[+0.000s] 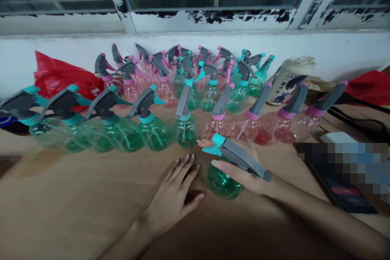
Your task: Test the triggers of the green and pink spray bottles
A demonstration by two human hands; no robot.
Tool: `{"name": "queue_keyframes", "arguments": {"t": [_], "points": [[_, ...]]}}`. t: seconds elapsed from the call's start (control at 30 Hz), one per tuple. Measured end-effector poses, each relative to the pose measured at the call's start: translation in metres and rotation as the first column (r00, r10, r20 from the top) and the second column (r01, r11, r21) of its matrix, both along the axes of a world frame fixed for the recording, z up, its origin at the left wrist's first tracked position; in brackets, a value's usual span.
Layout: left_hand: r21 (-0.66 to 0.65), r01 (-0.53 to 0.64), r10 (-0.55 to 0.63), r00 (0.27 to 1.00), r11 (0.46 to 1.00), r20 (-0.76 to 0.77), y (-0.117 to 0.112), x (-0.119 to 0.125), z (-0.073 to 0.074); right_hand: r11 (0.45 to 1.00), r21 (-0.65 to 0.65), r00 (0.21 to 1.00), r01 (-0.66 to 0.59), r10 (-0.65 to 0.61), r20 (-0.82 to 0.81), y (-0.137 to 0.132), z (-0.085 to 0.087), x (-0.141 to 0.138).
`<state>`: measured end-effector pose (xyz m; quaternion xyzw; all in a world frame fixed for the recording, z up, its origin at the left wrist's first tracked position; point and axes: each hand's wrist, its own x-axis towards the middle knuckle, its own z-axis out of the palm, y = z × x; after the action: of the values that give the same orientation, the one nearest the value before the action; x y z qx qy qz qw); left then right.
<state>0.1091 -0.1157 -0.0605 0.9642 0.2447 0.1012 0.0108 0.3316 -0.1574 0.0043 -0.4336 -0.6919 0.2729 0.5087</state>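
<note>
My right hand (246, 176) is wrapped round a green spray bottle (225, 187) with a grey and turquoise trigger head, which leans slightly over the table. Its thumb lies across the near side, just under the head; some fingers are hidden behind. To the left of that bottle, my left hand (172, 191) lies palm down on the tabletop, fingers stretched forward, holding nothing. Beyond its fingertips stands another green spray bottle (185, 132). Further left is a row of green spray bottles (154, 134), and to the right a row of pink spray bottles (213, 128).
Several more pink and green spray bottles (210, 95) crowd against the wall. Red plastic bags (61, 75) lie at back left and far right. A printed paper cup (284, 83) stands at back right, near black cables (359, 118) and a phone (344, 191) on the wooden table (76, 199).
</note>
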Motion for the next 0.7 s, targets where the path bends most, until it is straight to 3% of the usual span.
{"name": "queue_keyframes", "arguments": {"t": [0.3,0.7], "points": [[-0.017,0.0,0.001,0.999,1.0,0.034,0.0011,-0.0007,-0.0033,0.999,0.035,1.0,-0.01,0.01,0.0,0.0011,0.0004,0.0],[-0.005,0.001,-0.001,1.0,1.0,0.013,0.0008,-0.0002,-0.0001,1.0,-0.012,0.999,0.013,-0.013,0.035,-0.0016,0.0057,0.0017]]}}
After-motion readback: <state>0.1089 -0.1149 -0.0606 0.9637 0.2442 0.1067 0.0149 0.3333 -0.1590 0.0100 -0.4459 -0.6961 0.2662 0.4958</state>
